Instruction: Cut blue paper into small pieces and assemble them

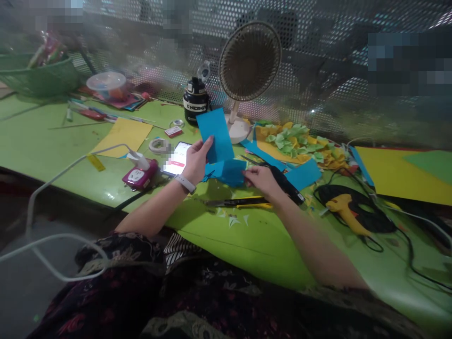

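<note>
My left hand point(198, 162) is closed on a blue paper strip point(217, 134) that stands up above the table, its thumb pressed on the front. Lower down, more blue paper point(228, 172) with cut, fringed bits at its left lies between my two hands; whether it joins the upright strip I cannot tell. My right hand point(260, 179) pinches the right edge of this lower paper. Just below lies a yellow-and-black cutter point(243, 202) among small paper scraps point(233, 220). Right of my right hand, another blue paper piece point(304, 175) rests by a dark object point(286, 184).
A fan point(250, 61) and a black bottle point(195, 101) stand behind. Yellow and green paper pieces point(296, 141) are heaped at the back right. A yellow glue gun point(348, 214) lies right. A phone point(175, 160), tape roll point(159, 146) and pink power socket point(140, 175) with a white cable are left.
</note>
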A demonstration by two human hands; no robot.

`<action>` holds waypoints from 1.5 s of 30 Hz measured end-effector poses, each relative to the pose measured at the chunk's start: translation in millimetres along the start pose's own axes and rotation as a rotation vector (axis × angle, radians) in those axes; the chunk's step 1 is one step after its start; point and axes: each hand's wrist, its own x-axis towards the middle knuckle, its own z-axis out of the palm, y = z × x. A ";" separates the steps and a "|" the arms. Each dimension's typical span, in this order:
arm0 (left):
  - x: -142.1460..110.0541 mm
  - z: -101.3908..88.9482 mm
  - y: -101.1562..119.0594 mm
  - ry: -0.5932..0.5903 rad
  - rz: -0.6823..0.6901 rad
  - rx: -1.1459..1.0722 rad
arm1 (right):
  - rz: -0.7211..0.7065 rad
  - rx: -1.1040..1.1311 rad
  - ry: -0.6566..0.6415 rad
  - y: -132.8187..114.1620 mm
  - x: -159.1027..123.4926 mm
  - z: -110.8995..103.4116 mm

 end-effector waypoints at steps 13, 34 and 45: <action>-41.3 19.7 -10.2 -0.287 -0.416 -0.078 | -0.808 -0.473 0.336 4.9 -50.5 -15.3; -66.3 22.9 -16.5 -0.543 -0.479 -0.048 | -0.533 -0.023 0.386 14.3 -68.5 -4.3; -68.1 21.9 -22.5 -0.561 -0.391 0.021 | -0.370 0.136 0.302 15.6 -67.4 -1.0</action>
